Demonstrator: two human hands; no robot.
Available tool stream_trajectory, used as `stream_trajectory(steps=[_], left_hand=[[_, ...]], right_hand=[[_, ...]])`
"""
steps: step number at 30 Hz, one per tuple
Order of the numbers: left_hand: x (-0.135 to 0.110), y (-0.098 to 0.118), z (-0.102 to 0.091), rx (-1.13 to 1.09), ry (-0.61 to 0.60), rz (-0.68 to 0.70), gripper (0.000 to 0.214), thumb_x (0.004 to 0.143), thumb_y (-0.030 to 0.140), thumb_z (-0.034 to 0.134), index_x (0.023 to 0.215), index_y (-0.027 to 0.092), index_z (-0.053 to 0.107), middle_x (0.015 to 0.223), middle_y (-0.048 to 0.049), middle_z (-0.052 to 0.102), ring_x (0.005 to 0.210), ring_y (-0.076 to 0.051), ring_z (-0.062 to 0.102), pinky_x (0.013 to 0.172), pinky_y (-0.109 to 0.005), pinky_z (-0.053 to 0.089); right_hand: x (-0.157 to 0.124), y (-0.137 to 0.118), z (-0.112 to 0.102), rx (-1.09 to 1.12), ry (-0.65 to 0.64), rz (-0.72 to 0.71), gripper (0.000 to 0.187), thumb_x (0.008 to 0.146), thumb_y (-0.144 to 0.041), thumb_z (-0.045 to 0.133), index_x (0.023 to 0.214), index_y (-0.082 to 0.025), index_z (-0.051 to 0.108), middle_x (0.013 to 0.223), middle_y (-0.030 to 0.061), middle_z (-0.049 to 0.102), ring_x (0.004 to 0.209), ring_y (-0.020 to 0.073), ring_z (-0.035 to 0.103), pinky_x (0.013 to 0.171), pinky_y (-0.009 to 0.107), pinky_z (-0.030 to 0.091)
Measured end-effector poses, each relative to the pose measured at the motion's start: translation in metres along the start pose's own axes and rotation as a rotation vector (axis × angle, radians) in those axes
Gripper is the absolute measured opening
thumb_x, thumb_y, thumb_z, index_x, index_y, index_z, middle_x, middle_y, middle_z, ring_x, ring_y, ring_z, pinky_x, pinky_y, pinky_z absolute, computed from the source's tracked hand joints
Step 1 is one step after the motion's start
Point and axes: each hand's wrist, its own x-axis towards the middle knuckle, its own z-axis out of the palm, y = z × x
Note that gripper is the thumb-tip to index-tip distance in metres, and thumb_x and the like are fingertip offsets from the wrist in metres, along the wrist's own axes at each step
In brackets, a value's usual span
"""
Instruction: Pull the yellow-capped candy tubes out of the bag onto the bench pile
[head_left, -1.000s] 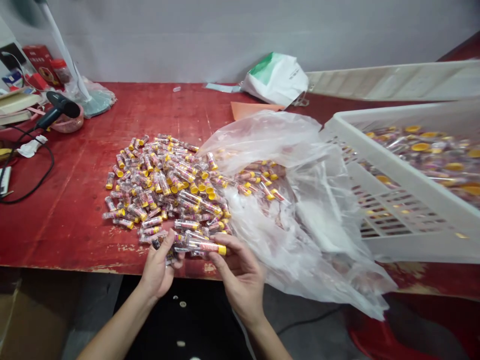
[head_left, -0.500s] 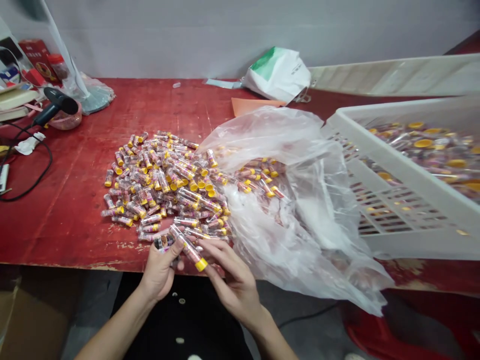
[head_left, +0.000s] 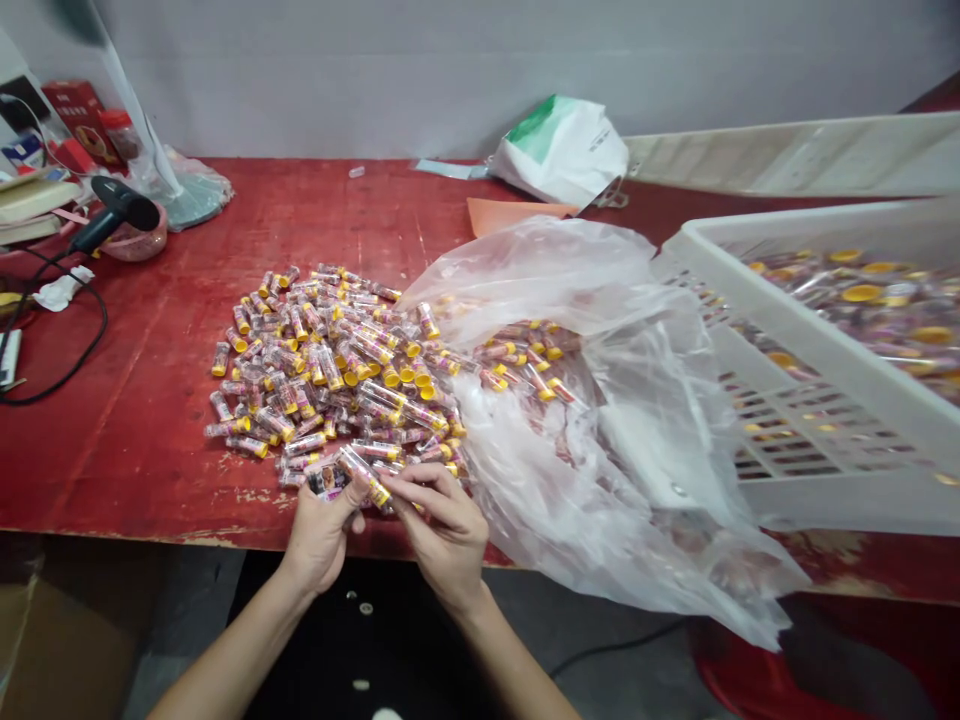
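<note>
A heap of small clear tubes with yellow caps (head_left: 330, 365) lies on the red table (head_left: 150, 420), spilling from a clear plastic bag (head_left: 600, 420). My left hand (head_left: 319, 535) is at the table's front edge, fingers closed round a small bundle of tubes (head_left: 328, 482). My right hand (head_left: 442, 535) is right beside it, pinching one yellow-capped tube (head_left: 365, 477) that rests slanted against the left hand's bundle.
A white plastic crate (head_left: 810, 350) filled with more tubes stands tilted at the right. Another white crate (head_left: 787, 155) and a white-green bag (head_left: 562, 150) lie behind. A black hair dryer (head_left: 112, 215) with its cable, books and boxes sit at the far left.
My right hand lifted a tube from the heap's edge, swung it round and brought it left against the bundle in my left hand. The left hand stayed in place.
</note>
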Motion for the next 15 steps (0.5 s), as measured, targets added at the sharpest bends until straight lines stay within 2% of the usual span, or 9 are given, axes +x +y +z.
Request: stream_trajectory(steps=[3, 6, 9, 10, 12, 13, 15], left_hand=[[0.006, 0.005, 0.004, -0.009, 0.01, 0.019, 0.037, 0.061, 0.033, 0.089, 0.085, 0.014, 0.069, 0.08, -0.0041, 0.068, 0.062, -0.01, 0.056, 0.04, -0.017, 0.037], [0.01, 0.013, 0.008, -0.074, 0.017, 0.027, 0.034, 0.065, 0.033, 0.086, 0.089, 0.017, 0.069, 0.082, -0.0025, 0.068, 0.064, -0.011, 0.06, 0.044, -0.018, 0.044], [0.018, 0.02, 0.008, -0.11, 0.019, -0.032, 0.027, 0.077, 0.029, 0.077, 0.1, 0.017, 0.069, 0.094, -0.0078, 0.072, 0.076, -0.016, 0.068, 0.054, -0.021, 0.053], [0.022, 0.022, 0.006, -0.106, 0.024, -0.047, 0.026, 0.079, 0.026, 0.074, 0.103, 0.017, 0.069, 0.099, -0.0099, 0.073, 0.082, -0.018, 0.07, 0.059, -0.022, 0.055], [0.027, 0.023, 0.001, -0.088, 0.03, -0.052, 0.029, 0.08, 0.021, 0.073, 0.107, 0.016, 0.069, 0.104, -0.0117, 0.074, 0.09, -0.021, 0.071, 0.067, -0.026, 0.059], [0.028, 0.023, -0.001, -0.078, 0.031, -0.046, 0.031, 0.079, 0.02, 0.074, 0.109, 0.017, 0.069, 0.104, -0.0114, 0.074, 0.093, -0.022, 0.071, 0.07, -0.027, 0.06], [0.027, 0.021, -0.006, -0.065, 0.036, -0.032, 0.033, 0.075, 0.02, 0.077, 0.107, 0.018, 0.069, 0.101, -0.0097, 0.075, 0.093, -0.022, 0.072, 0.074, -0.03, 0.061]], right_hand=[[0.006, 0.005, 0.008, 0.033, 0.031, 0.035, 0.036, 0.085, -0.006, 0.066, 0.104, -0.035, 0.077, 0.089, 0.002, 0.065, 0.083, 0.0153, 0.064, 0.073, 0.029, 0.054], [0.019, 0.008, 0.019, 0.021, 0.117, 0.094, 0.025, 0.086, -0.011, 0.066, 0.097, -0.029, 0.079, 0.087, 0.0029, 0.065, 0.083, 0.0164, 0.064, 0.073, 0.03, 0.054], [0.045, 0.017, 0.011, -0.111, 0.17, 0.087, 0.02, 0.089, -0.018, 0.062, 0.102, -0.023, 0.076, 0.095, 0.0052, 0.065, 0.088, 0.017, 0.064, 0.073, 0.028, 0.055], [0.057, 0.021, -0.001, -0.238, 0.147, 0.084, 0.022, 0.091, -0.02, 0.06, 0.108, -0.023, 0.074, 0.102, 0.0061, 0.065, 0.092, 0.0169, 0.064, 0.075, 0.028, 0.055], [0.082, 0.03, -0.037, -0.587, 0.078, 0.129, 0.029, 0.093, -0.02, 0.055, 0.118, -0.021, 0.068, 0.115, 0.0079, 0.064, 0.102, 0.0171, 0.063, 0.083, 0.027, 0.054], [0.095, 0.035, -0.06, -0.806, 0.06, 0.188, 0.03, 0.094, -0.017, 0.051, 0.119, -0.021, 0.067, 0.117, 0.0084, 0.064, 0.105, 0.0171, 0.062, 0.086, 0.027, 0.052], [0.117, 0.05, -0.107, -0.974, 0.074, 0.286, 0.031, 0.091, -0.008, 0.046, 0.111, -0.014, 0.069, 0.11, 0.0134, 0.065, 0.105, 0.0219, 0.06, 0.093, 0.034, 0.048]])
